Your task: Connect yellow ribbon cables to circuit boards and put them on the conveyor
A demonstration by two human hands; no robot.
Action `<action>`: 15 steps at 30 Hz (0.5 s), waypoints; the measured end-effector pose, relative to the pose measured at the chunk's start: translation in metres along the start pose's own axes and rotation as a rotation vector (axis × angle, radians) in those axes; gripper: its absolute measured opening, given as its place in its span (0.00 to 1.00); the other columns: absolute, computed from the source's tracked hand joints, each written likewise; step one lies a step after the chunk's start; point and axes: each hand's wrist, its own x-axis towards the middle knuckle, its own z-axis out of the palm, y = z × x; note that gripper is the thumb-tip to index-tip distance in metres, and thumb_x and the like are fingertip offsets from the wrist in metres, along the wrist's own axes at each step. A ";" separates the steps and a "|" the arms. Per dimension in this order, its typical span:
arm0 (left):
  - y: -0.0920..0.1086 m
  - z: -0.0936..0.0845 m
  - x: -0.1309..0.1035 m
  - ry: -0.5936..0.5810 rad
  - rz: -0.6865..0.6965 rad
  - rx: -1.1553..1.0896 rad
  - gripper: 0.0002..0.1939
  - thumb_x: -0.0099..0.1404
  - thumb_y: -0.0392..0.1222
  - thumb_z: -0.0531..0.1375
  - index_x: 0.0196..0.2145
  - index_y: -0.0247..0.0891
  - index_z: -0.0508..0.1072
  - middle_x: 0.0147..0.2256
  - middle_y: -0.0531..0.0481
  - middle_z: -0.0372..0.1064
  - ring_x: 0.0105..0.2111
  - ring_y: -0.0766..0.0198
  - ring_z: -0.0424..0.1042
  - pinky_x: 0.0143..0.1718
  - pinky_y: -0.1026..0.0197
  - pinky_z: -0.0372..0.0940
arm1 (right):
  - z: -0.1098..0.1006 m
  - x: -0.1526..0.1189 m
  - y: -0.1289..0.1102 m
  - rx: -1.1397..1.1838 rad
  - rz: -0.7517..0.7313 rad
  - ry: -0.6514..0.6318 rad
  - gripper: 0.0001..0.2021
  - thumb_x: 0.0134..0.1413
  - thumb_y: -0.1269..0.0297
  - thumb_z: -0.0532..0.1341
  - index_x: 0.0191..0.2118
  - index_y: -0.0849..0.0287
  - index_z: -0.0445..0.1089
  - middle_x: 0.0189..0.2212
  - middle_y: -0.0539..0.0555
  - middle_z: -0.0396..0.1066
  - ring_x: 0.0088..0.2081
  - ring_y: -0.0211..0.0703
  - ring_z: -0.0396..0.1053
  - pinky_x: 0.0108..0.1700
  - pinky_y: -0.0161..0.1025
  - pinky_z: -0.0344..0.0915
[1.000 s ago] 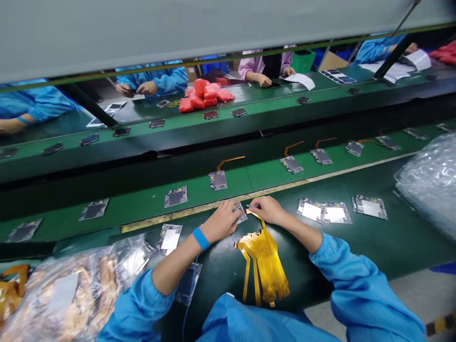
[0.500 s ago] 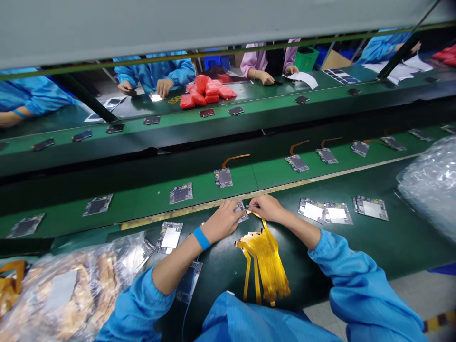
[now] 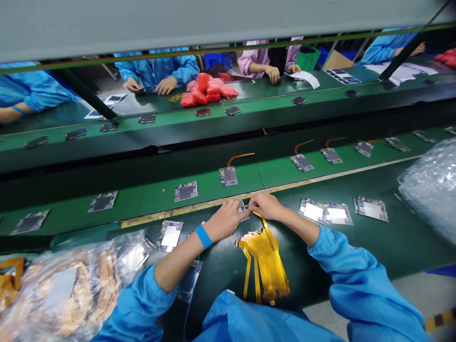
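My left hand (image 3: 224, 221), with a blue band on its wrist, presses its fingers on a small circuit board (image 3: 243, 209) at the near edge of the belt. The fingers cover much of that board. Against the board's right side, my right hand (image 3: 266, 207) pinches the end of a yellow flex cable (image 3: 262, 221). A small dark piece shows at those fingertips, too small to name. The cable runs down toward a pile of flex cables (image 3: 267, 266) on the dark green bench. Left of my left hand lies another circuit board (image 3: 170, 236) with a white pad.
Boards ride on the green conveyor belt (image 3: 263, 175), some with orange cables. More boards (image 3: 326, 212) lie at right beside bubble wrap (image 3: 431, 185). A plastic bag (image 3: 71, 285) fills the lower left. Co-workers' hands (image 3: 166, 85) and red packets (image 3: 210, 90) are across the line.
Boards on the near belt have shifted right, and those on the far belt left. Both my hands stay at the same board with only slight movement.
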 end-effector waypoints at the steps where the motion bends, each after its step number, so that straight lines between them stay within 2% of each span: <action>1: 0.000 0.000 0.001 -0.008 0.001 0.011 0.23 0.74 0.36 0.53 0.64 0.44 0.68 0.51 0.37 0.64 0.52 0.47 0.64 0.54 0.45 0.63 | 0.000 0.000 0.000 -0.003 -0.001 -0.002 0.08 0.63 0.63 0.64 0.40 0.53 0.83 0.40 0.54 0.83 0.44 0.50 0.78 0.40 0.37 0.63; 6: 0.003 -0.004 0.004 -0.044 -0.013 0.039 0.20 0.74 0.37 0.52 0.60 0.43 0.73 0.49 0.37 0.65 0.51 0.46 0.65 0.52 0.47 0.63 | 0.000 -0.006 0.000 -0.015 -0.049 0.026 0.09 0.65 0.60 0.63 0.41 0.53 0.82 0.39 0.54 0.82 0.44 0.49 0.77 0.40 0.37 0.62; 9: 0.005 -0.006 0.005 -0.055 -0.010 0.063 0.19 0.76 0.38 0.51 0.59 0.42 0.74 0.48 0.38 0.65 0.50 0.47 0.65 0.51 0.48 0.63 | -0.001 -0.010 0.003 -0.017 -0.152 0.058 0.14 0.71 0.57 0.58 0.42 0.55 0.81 0.43 0.56 0.79 0.46 0.48 0.75 0.43 0.38 0.62; 12: 0.006 -0.008 0.005 -0.068 -0.012 0.082 0.19 0.76 0.38 0.50 0.59 0.43 0.74 0.48 0.38 0.65 0.50 0.47 0.64 0.50 0.48 0.63 | -0.001 -0.010 0.004 -0.035 -0.230 0.068 0.16 0.73 0.62 0.54 0.41 0.57 0.80 0.44 0.56 0.77 0.47 0.46 0.73 0.44 0.37 0.61; 15: 0.006 -0.008 0.005 -0.069 -0.018 0.080 0.20 0.76 0.38 0.50 0.59 0.43 0.74 0.48 0.37 0.65 0.50 0.47 0.64 0.49 0.48 0.63 | 0.000 -0.007 0.006 -0.014 -0.216 0.088 0.13 0.71 0.64 0.56 0.41 0.56 0.79 0.41 0.55 0.77 0.44 0.44 0.72 0.44 0.37 0.60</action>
